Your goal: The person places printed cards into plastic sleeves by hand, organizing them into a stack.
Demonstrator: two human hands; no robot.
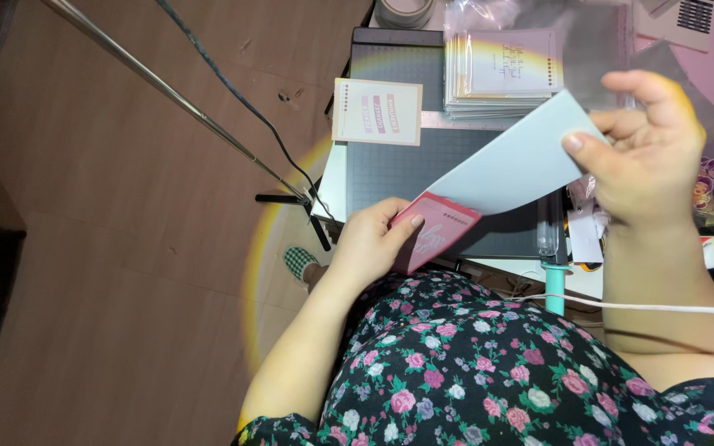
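1. The left hand (pixel 373 239) is closed on a pink card (pixel 433 230), thumb on top and fingers curled beneath, at the near edge of the mat (pixel 398 169)
2. The right hand (pixel 646 149) pinches the far corner of a pale blue sheet (pixel 514 169) between thumb and forefinger, the other fingers loosely spread
3. The sheet slants down from that hand to the card, its lower end meeting the card's top edge above the mat
4. A cream card (pixel 378 111) with pink strips lies on the mat's left edge
5. A stack of cards (pixel 502 70) in clear sleeves sits at the mat's far edge
6. A white cable (pixel 638 307) crosses the flowered lap
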